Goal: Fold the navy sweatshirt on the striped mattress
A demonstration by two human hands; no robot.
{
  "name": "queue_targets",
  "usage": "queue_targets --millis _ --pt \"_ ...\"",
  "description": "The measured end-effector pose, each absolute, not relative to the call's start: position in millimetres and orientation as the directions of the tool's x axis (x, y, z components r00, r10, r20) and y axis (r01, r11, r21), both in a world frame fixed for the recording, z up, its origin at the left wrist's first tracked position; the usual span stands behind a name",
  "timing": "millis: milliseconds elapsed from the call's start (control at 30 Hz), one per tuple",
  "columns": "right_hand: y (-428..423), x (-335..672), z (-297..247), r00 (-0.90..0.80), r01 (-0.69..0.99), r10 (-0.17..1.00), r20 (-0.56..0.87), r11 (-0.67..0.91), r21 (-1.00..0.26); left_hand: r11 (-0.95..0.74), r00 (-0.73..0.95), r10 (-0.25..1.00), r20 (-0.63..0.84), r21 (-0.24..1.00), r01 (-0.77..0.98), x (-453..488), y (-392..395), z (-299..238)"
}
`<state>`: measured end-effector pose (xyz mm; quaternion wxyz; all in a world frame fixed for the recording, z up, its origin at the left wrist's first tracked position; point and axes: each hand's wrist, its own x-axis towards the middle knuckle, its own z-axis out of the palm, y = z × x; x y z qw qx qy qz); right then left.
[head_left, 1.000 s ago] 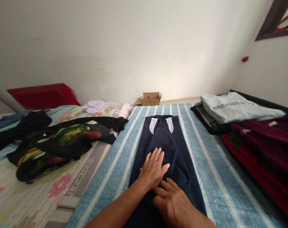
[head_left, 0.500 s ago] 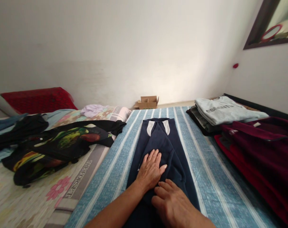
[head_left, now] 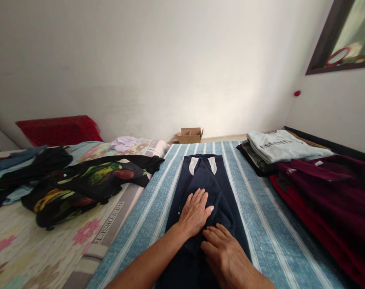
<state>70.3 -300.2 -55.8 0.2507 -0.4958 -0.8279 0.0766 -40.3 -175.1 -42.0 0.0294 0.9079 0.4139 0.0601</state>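
Note:
A navy long-sleeved top (head_left: 188,184) with two white patches near its collar lies lengthwise on the striped bed cover, its sides and sleeves folded inward. My left hand (head_left: 194,212) rests flat on its middle, fingers stretched out and thumb apart. Lower and to the right, my right hand (head_left: 227,249) lies palm down on the same top with its fingers slightly bent. Neither hand grips any cloth that I can see. My forearms and hands cover part of the top's near end.
Blue striped bedding (head_left: 146,212) surrounds the top. At right are a folded grey shirt (head_left: 281,146) on a pile and a maroon garment (head_left: 323,184) over red cloth. A black patterned garment (head_left: 92,184) lies on the floral bedding at left. A cardboard box (head_left: 190,135) stands by the wall.
The camera view has tilted up and turned slightly left, so the surroundings sit lower and further right. Both hands stay on the top with hardly any change in their pose.

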Motion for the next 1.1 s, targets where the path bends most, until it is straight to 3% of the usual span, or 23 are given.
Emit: queue_targets --millis 267,500,867,1100 --pt "-310 70 -58 -0.374 0.751 0.822 0.429 0.540 -0.380 -0.738 0.746 0.665 -0.025 0.132 0.662 -37 -176 -53" --pt "-311 69 -73 -0.352 0.727 0.768 0.535 0.585 -0.361 -0.740 0.745 0.667 0.020 0.136 0.659 -38 -177 -65" --pt "-318 67 -72 -0.387 0.722 0.761 0.521 0.601 -0.341 -0.743 0.745 0.665 0.042 0.140 0.655 -38 -177 -66" --pt "-329 69 -64 -0.444 0.736 0.785 0.433 0.595 -0.324 -0.726 0.732 0.680 0.046 0.184 0.662 -37 -179 -61"
